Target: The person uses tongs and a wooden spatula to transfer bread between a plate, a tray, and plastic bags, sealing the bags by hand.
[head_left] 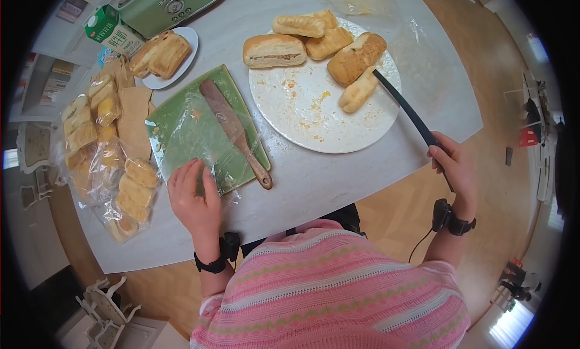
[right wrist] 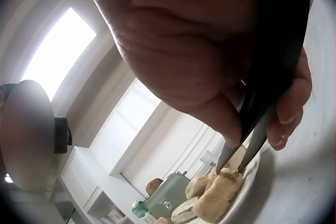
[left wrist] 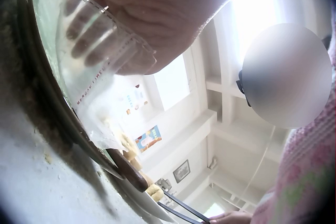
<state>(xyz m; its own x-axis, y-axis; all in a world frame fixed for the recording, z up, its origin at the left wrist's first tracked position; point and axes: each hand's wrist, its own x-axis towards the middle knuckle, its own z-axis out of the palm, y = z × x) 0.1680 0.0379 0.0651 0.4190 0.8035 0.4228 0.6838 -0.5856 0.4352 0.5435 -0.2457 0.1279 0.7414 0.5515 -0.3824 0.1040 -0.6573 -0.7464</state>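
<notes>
I see the pale-gold, finger-shaped bread roll at 3 o'clock on the round white plate, axis 7-to-1 | 10 o'clock from my nearer right hand, fingers clamped on long black tongs, tips at roll | left hand farther, fingers loosely apart

Wooden floor spreads beyond the table's right edge; a white chair stands past its near left corner. A framed picture hangs on a pale wall; bright light glares overhead.
</notes>
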